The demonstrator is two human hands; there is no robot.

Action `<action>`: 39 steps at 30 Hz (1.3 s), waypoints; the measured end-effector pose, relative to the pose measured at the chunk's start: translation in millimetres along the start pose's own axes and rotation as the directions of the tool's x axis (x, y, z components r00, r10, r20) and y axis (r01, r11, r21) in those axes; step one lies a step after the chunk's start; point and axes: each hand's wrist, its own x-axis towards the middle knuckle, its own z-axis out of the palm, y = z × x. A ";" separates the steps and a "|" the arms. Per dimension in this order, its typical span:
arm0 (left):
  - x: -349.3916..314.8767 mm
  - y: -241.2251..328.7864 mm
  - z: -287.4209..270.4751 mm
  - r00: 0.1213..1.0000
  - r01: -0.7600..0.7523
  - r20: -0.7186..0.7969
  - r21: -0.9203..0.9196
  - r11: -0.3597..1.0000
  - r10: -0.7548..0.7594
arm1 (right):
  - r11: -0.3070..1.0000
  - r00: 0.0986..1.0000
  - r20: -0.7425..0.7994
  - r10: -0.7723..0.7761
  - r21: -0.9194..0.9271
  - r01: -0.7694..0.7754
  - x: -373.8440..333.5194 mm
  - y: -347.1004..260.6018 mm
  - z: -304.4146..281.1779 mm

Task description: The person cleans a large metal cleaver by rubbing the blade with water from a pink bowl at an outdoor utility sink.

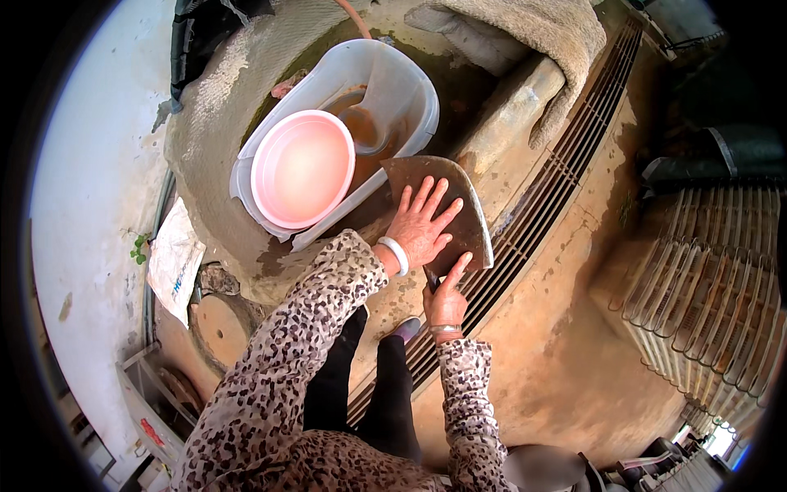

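Observation:
A broad, dark cleaver [471, 234] with a curved, bright edge on its right side is held out in front of me. My right hand [447, 302] is wrapped round its handle, the index finger stretched along the base of the blade. Flat on the blade's upper face lies my left hand [418, 225], fingers spread. The blade's far corner overlaps the near rim of a clear plastic tub [414, 70]. Inside the tub, a round pink basin [303, 176] sits on the left side, with brownish liquid showing beside it. Most of the handle is hidden by my right hand.
A metal drain grate [566, 172] runs diagonally beside my feet. A thick grey cloth [557, 29] drapes over a concrete ledge [525, 98]. Stacked wire racks [697, 279] stand at the right. A white bag [175, 258] and a round block [220, 321] are at the left.

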 end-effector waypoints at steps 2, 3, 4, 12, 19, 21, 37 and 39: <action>-45.1 17.8 15.8 0.992 -0.019 0.124 -0.045 0.999 0.024 | 1.000 0.997 0.076 0.012 0.025 -0.014 -55.1 18.5 20.3; -63.4 24.4 18.5 0.988 -0.019 0.149 -0.058 0.998 0.028 | 0.998 0.990 0.133 0.052 0.038 -0.058 -77.5 15.7 23.5; -72.0 31.5 11.4 0.983 -0.013 0.181 -0.075 0.997 0.027 | 0.993 0.975 0.200 0.093 0.046 -0.104 -88.1 8.3 19.3; -8.7 1.1 3.5 0.997 -0.064 0.029 -0.030 0.997 0.065 | 0.997 0.990 0.121 0.071 0.000 -0.072 -10.1 -2.0 9.0; -20.5 5.8 3.5 0.997 0.045 0.065 -0.008 0.999 -0.045 | 0.997 0.997 0.038 -0.064 -0.046 0.066 -13.4 5.8 4.7; 15.5 -0.7 -8.1 0.997 0.074 -0.012 0.013 0.997 -0.074 | 0.989 0.989 -0.071 -0.131 -0.085 0.125 27.3 -6.9 -21.7; -39.8 4.4 11.4 0.977 0.155 0.147 0.026 0.988 -0.157 | 0.993 0.988 0.130 -0.086 -0.074 0.096 -17.9 10.0 1.7; -44.9 6.6 5.8 0.975 0.155 0.160 0.016 0.988 -0.155 | 0.994 0.986 0.130 -0.101 -0.039 0.107 -24.3 10.8 3.7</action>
